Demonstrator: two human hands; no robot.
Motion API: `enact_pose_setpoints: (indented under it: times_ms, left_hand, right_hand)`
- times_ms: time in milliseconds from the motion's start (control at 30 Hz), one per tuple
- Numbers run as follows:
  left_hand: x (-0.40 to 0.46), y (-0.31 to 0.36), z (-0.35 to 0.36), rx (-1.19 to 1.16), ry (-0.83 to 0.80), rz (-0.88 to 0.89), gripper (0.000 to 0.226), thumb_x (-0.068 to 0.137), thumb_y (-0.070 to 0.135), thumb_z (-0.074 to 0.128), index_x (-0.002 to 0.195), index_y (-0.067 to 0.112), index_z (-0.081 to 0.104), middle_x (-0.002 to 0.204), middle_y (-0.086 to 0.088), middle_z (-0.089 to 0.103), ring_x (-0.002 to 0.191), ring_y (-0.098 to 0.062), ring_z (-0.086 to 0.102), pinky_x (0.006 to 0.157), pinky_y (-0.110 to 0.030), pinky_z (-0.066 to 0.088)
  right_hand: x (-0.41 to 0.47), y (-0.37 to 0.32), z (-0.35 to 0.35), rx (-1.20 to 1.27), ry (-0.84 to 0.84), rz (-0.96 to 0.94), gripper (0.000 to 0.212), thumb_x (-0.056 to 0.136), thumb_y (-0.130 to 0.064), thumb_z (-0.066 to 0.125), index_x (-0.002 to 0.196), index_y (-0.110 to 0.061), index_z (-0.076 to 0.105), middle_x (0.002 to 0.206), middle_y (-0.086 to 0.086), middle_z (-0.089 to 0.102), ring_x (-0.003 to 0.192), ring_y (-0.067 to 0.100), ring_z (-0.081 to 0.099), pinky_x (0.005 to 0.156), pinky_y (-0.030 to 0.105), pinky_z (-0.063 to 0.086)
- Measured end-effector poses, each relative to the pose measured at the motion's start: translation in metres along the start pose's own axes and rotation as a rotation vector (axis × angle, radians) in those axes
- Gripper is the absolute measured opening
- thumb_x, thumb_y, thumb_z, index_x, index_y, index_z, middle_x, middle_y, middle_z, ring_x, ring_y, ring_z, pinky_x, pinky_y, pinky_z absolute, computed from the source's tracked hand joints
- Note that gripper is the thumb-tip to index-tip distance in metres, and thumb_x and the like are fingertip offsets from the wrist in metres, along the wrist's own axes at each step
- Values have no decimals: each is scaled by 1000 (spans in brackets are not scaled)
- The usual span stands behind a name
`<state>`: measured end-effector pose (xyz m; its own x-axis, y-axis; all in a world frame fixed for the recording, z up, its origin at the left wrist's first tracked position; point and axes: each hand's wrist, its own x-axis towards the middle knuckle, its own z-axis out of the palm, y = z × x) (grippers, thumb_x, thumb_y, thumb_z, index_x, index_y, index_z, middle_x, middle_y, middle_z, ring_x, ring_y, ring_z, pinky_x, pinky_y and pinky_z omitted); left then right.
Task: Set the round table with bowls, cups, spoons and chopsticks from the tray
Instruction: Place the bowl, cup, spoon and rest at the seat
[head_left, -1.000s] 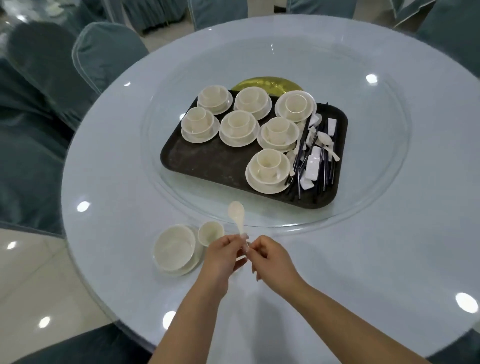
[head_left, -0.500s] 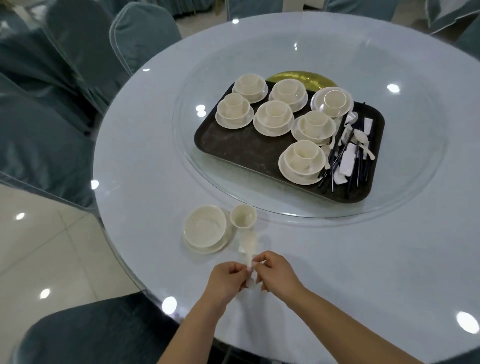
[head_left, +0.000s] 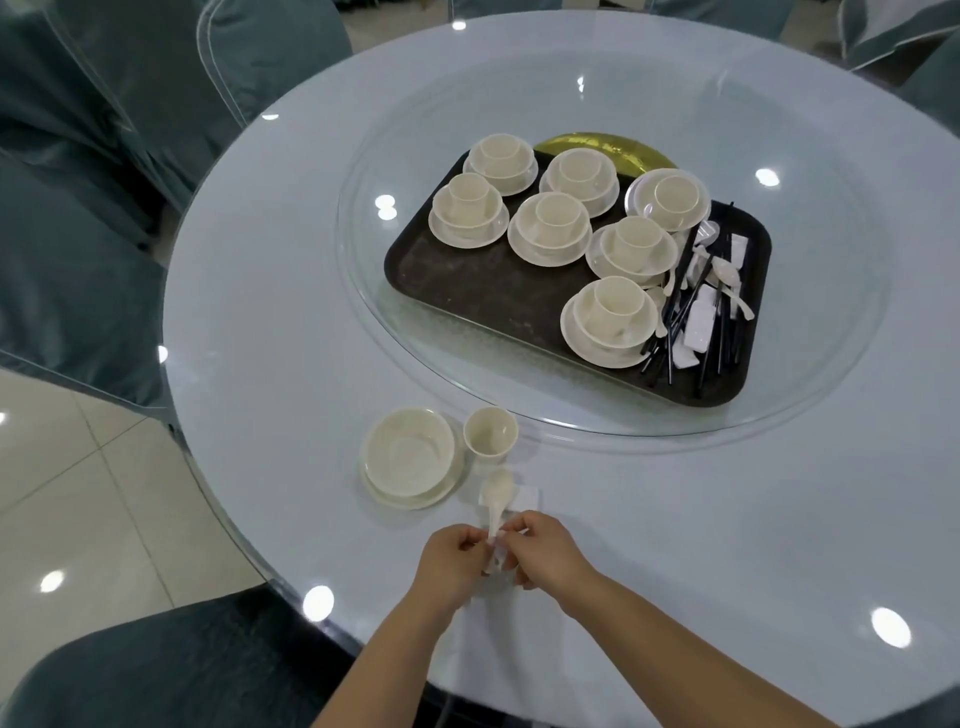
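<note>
A cream bowl on its saucer and a small cup stand near the round table's front edge. Just in front of them, my left hand and my right hand both pinch the handle of a white spoon, whose scoop lies over a small white rest. On the glass turntable a dark tray carries several cup-and-bowl sets, with black chopsticks, spoons and white rests heaped at its right end.
Chairs in grey-green covers ring the table: one at the near left, others at the far left and far right. A gold disc shows behind the tray. A tiled floor lies at the left.
Both hands have brought the spoon down from mid-air toward the table, so its scoop now lies over the white rest below the cup. The view has shifted left and closer.
</note>
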<state>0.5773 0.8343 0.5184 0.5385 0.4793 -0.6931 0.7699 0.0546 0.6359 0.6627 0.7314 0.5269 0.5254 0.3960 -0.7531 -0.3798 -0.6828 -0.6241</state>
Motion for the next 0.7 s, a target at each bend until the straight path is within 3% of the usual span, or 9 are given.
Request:
enact_pose_setpoints:
  times_ms: [133,300,467,700]
  left_hand:
    - [5,-2,0,-11,-1,3,22,92,19,57,80,5,70,73,-4,68,64,-13,59,62,-25,48]
    - [10,-4,-3,-81,-7,-26,23,92,16,56,77,3,69,68,-4,67,55,-7,58,51,-15,45]
    - [12,-5,-4,-67,-26,-35,22,89,18,54,72,7,64,63,-4,63,54,-12,55,57,-21,47]
    - [12,0,-7,-3,4,-26,27,89,21,53,65,11,55,59,-1,57,57,-14,50,59,-26,43]
  right_hand:
    - [6,3,1,-42,9,-3,12,91,-22,59,95,-11,62,73,4,66,48,11,56,47,21,45]
    - [13,9,-6,-165,135,-144,9,91,-19,54,98,-21,59,83,4,65,70,19,65,67,34,55]
    - [18,9,-20,-314,279,-302,20,90,-20,55,108,-29,53,60,-6,51,55,8,51,55,26,45]
    - [25,2,-29,-410,265,-316,38,92,-24,55,128,-30,48,63,-5,55,62,12,57,59,28,48]
